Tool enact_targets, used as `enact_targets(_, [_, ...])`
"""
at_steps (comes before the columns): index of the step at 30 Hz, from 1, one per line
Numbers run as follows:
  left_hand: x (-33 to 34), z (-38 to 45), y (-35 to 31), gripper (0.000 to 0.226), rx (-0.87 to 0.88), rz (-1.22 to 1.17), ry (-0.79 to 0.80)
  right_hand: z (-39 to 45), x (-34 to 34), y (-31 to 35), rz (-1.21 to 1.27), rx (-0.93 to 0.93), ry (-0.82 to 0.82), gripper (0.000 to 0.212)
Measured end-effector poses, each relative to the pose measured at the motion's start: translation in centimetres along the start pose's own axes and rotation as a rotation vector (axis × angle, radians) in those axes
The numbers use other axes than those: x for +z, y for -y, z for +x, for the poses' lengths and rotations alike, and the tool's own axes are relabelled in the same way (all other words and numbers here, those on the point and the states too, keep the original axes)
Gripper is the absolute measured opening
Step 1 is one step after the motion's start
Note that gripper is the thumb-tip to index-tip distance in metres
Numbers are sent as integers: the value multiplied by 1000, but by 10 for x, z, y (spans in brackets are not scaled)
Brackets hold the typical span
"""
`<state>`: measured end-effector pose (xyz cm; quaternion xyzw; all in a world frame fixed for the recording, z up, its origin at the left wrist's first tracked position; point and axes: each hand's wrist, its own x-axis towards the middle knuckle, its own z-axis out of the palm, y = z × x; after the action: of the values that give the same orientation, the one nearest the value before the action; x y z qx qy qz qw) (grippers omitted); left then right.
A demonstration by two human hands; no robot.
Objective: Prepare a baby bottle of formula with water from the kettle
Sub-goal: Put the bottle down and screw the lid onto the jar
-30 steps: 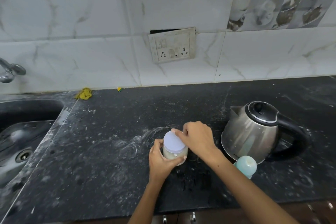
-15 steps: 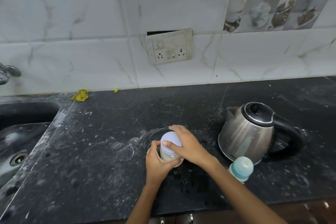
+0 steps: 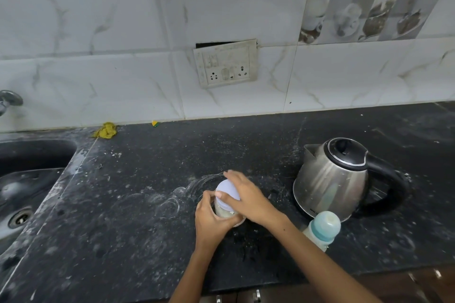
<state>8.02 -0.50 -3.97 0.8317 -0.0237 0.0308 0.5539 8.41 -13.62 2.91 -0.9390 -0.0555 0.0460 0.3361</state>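
Note:
A clear formula jar (image 3: 222, 213) with pale powder and a lilac lid (image 3: 227, 189) stands on the black counter (image 3: 138, 229) at centre. My left hand (image 3: 211, 221) wraps around the jar's body. My right hand (image 3: 248, 198) lies over the lid, fingers curled around its rim. A baby bottle (image 3: 322, 229) with a light blue cap stands just right of my right forearm. Behind it sits a steel kettle (image 3: 332, 177) with a black lid and handle, lid closed, spout pointing left.
A sink (image 3: 22, 194) lies at the left, with a tap (image 3: 8, 101) above it. A yellow cloth scrap (image 3: 105, 130) rests by the wall. A socket plate (image 3: 225, 64) hangs on the tiled wall. The counter's front edge runs just below my forearms.
My right hand has slid further over the lid, from gripping its right edge to covering most of it, and its wrist has turned. The jar and left hand stay put.

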Motion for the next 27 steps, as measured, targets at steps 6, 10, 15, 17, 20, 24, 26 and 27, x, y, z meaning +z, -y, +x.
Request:
enact_targets(6, [-2,0,-3,64,-16,-15,4,-25,14,-6,-26,250,-256,63])
enact_targets(10, [-3,2,0,72,-10,12,10,-30,-5,-4,-57,181,-449,35])
enact_targets(15, [-3,1,0,66,8,6,22,-2,8,-9,283,36,-223,46])
enact_targets(17, [-3,1,-2,61,0,8,21,-1,19,-11,335,75,-135,56])
enact_targets(20, [-3,0,-4,61,-4,4,23,-11,33,-17,391,89,-188,62])
enact_targets(24, [-4,1,-4,63,3,3,32,-14,35,-21,325,42,-219,67])
enact_targets(26, [-5,2,-3,63,1,-6,32,-8,23,-24,131,-66,-215,73])
enact_targets(27, [-5,2,-4,63,0,-14,34,-2,17,-27,17,-142,-204,74])
